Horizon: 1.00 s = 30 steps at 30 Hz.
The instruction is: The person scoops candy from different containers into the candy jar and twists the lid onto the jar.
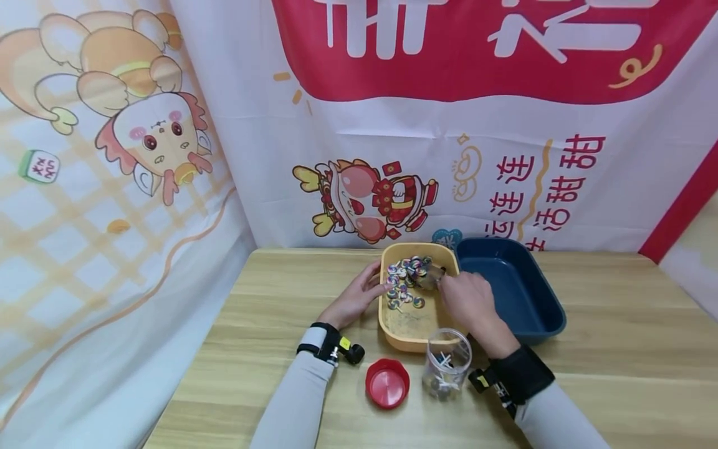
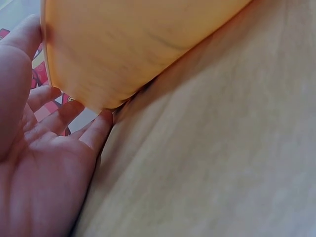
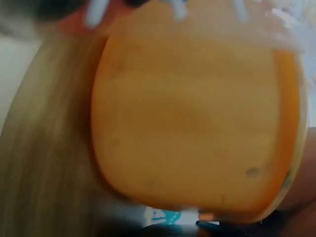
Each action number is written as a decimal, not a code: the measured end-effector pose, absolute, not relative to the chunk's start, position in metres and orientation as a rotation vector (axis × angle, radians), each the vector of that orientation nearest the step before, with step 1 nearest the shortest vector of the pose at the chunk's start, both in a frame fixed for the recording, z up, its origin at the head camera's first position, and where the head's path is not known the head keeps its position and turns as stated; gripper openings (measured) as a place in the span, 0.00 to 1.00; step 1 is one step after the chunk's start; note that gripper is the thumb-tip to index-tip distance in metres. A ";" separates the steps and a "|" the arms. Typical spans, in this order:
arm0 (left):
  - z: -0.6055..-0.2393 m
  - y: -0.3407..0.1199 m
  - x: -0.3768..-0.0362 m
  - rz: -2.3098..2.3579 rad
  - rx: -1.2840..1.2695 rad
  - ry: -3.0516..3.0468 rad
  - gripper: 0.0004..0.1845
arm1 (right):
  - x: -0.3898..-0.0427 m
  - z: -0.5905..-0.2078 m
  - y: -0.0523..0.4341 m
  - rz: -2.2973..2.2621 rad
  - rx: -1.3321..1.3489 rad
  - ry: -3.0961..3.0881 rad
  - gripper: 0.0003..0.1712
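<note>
Lollipops point(image 1: 402, 287), swirl-topped: loose in yellow tray point(image 1: 412, 329), centre of frame. Left hand point(image 1: 359, 296): fingers clamped on tray's left rim. Right hand point(image 1: 467, 302): at tray's right side, fingers hidden, state cannot be told. Clear jar point(image 1: 447, 368), red lid point(image 1: 387, 385): lower centre, desk point(image 1: 628, 330).

Head view above yellow tub point(image 1: 409, 325)

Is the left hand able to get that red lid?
Probably yes: the red lid lies uncovered on the table nearby, though the left hand would likely have to let go of the yellow tub.
</note>
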<state>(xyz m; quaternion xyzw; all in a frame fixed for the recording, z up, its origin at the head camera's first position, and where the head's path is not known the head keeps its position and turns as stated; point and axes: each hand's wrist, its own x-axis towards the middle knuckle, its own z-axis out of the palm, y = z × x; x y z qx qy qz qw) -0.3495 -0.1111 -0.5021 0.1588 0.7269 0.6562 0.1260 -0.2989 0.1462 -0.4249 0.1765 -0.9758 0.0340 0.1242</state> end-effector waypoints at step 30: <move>-0.505 -0.118 -0.347 1.980 0.532 2.014 0.34 | -0.297 -0.372 0.233 1.042 0.897 -2.690 0.17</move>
